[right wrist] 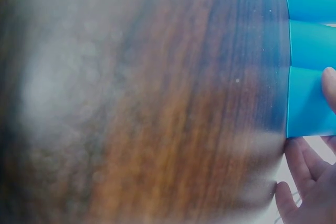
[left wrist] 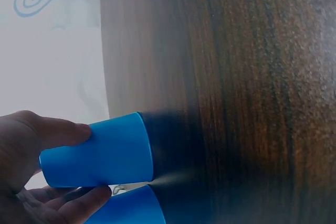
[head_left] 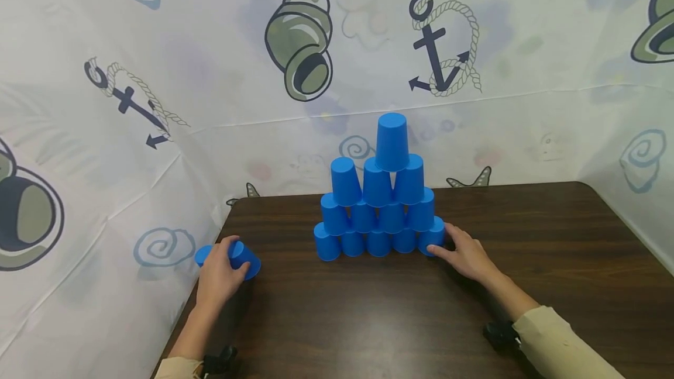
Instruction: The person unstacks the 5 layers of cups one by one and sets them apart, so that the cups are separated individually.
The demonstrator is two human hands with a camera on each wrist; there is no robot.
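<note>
A stack of upside-down blue cups (head_left: 391, 219) stands in rows on the table, with one cup (head_left: 392, 142) at its top. My left hand (head_left: 218, 274) grips a separate blue cup (left wrist: 100, 150) near the table's left edge, thumb on one side and fingers on the other. Just beyond those fingers is another blue cup (left wrist: 131, 208), partly hidden by the hand in the head view. At the stack's lower right corner, my right hand (head_left: 470, 255) holds the end cup (right wrist: 310, 103) of the bottom row between thumb and fingers.
The dark wooden table (head_left: 379, 314) stretches in front of the stack and to its right. A pale printed cloth (head_left: 221, 34) hangs behind the table and along its left side. Each wrist wears a black device (head_left: 500, 335) by the sleeve.
</note>
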